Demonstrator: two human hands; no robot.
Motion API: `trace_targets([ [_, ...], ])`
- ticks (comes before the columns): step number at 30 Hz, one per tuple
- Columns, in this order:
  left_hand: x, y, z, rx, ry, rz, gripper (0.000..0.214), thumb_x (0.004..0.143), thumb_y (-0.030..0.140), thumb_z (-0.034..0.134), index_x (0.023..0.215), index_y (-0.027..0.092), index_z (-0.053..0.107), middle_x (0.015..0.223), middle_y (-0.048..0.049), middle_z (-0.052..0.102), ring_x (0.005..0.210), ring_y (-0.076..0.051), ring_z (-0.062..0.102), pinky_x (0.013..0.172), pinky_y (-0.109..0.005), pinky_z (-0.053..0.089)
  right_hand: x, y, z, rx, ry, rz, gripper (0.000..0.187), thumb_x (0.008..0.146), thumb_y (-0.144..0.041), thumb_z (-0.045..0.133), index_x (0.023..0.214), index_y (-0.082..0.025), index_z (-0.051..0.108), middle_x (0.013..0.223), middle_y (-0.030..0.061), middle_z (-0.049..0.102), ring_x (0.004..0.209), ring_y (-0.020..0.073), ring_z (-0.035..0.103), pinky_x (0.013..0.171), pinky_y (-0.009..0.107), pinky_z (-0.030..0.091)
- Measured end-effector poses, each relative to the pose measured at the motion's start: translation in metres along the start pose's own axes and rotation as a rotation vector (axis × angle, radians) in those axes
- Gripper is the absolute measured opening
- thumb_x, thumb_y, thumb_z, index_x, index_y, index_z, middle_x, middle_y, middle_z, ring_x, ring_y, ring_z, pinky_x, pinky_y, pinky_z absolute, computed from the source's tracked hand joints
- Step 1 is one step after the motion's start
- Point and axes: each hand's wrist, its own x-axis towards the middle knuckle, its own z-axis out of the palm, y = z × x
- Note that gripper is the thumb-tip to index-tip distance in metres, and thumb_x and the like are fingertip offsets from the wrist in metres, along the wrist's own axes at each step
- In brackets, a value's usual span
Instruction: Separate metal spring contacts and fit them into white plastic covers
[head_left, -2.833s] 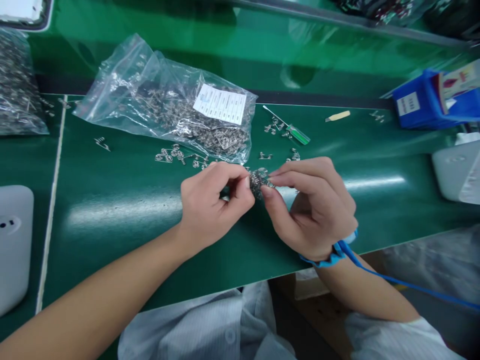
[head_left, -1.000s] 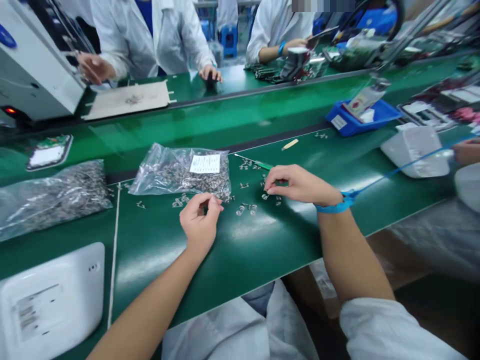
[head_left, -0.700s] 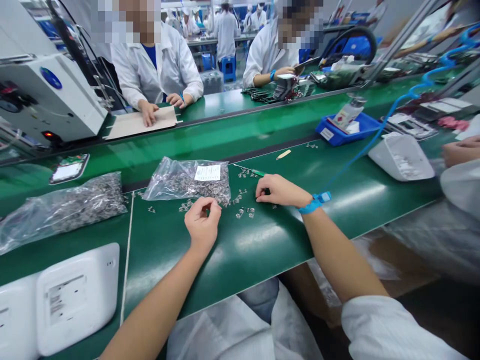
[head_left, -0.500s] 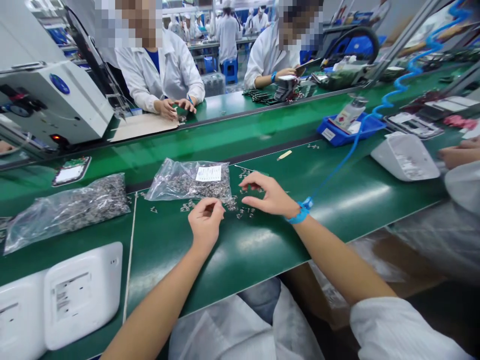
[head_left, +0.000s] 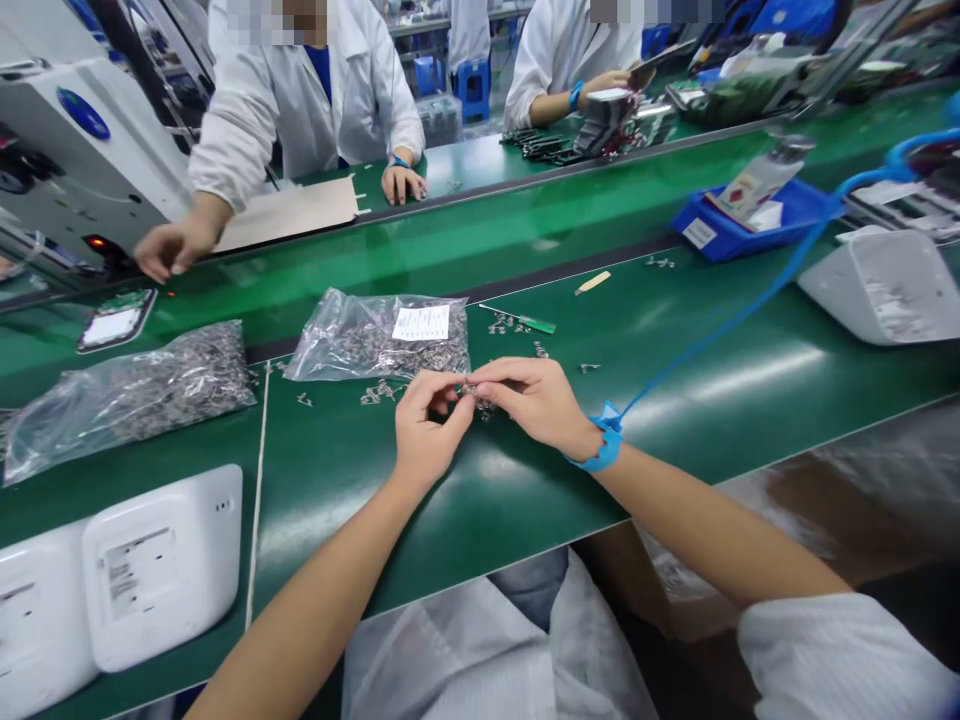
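My left hand [head_left: 426, 428] and my right hand [head_left: 531, 400] meet over the green bench, fingertips pinched together on small metal spring clips [head_left: 474, 392]. A blue wrist strap [head_left: 600, 448] with a coiled cord sits on my right wrist. Just beyond my hands lies a clear plastic bag of spring clips [head_left: 379, 340] with a white label. Loose clips [head_left: 379, 392] are scattered in front of the bag and to the right of my hands. A small green-handled screwdriver [head_left: 526, 322] lies behind my right hand.
A second bag of metal parts [head_left: 127, 390] lies at left, white plastic housings [head_left: 161, 565] at lower left. A white bin [head_left: 889, 290] and blue tray [head_left: 750, 225] stand at right. Two white-coated people work across the conveyor; one hand [head_left: 166, 248] reaches near a white machine [head_left: 71, 150].
My right hand has drawn back from the loose clips on the right and joined my left hand. The head view has dipped slightly; the person opposite has stretched an arm to the left.
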Motion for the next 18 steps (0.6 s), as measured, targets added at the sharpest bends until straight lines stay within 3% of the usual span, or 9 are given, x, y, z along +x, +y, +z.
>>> trace_targets([
  [4, -0.001, -0.001, 0.001, 0.039, 0.019, 0.089, 0.01, 0.086, 0.019, 0.071, 0.094, 0.022, 0.076, 0.085, -0.0012, 0.067, 0.072, -0.009, 0.059, 0.061, -0.022, 0.047, -0.003, 0.003, 0.001, -0.075, 0.061, -0.049, 0.007, 0.083, -0.028, 0.077, 0.082, -0.021, 0.08, 0.085, 0.0043, 0.078, 0.078, 0.018, 0.072, 0.07, 0.031, 0.057],
  [8, -0.004, 0.002, 0.005, -0.006, 0.044, 0.028, 0.004, 0.085, 0.017, 0.07, 0.084, 0.019, 0.073, 0.078, -0.0003, 0.067, 0.069, -0.009, 0.06, 0.062, -0.022, 0.048, -0.007, 0.0, 0.001, -0.214, 0.054, -0.095, 0.007, 0.089, -0.024, 0.071, 0.084, -0.02, 0.074, 0.082, 0.0028, 0.077, 0.076, 0.0174, 0.071, 0.071, 0.03, 0.056],
  [15, -0.008, 0.008, 0.011, -0.03, 0.118, -0.093, 0.009, 0.084, 0.021, 0.069, 0.076, 0.018, 0.07, 0.071, 0.0008, 0.063, 0.066, -0.009, 0.059, 0.061, -0.023, 0.048, -0.012, -0.005, 0.01, -0.399, 0.101, -0.368, 0.011, 0.094, -0.017, 0.057, 0.086, -0.021, 0.064, 0.091, 0.0056, 0.075, 0.09, 0.0194, 0.071, 0.081, 0.035, 0.057],
  [18, -0.008, 0.009, 0.011, -0.028, 0.121, -0.115, 0.009, 0.085, 0.023, 0.069, 0.077, 0.019, 0.07, 0.07, 0.0008, 0.063, 0.065, -0.01, 0.059, 0.061, -0.024, 0.049, -0.012, -0.005, 0.01, -0.403, 0.107, -0.365, 0.011, 0.094, -0.017, 0.058, 0.086, -0.022, 0.064, 0.09, 0.0046, 0.075, 0.089, 0.0192, 0.071, 0.081, 0.035, 0.057],
])
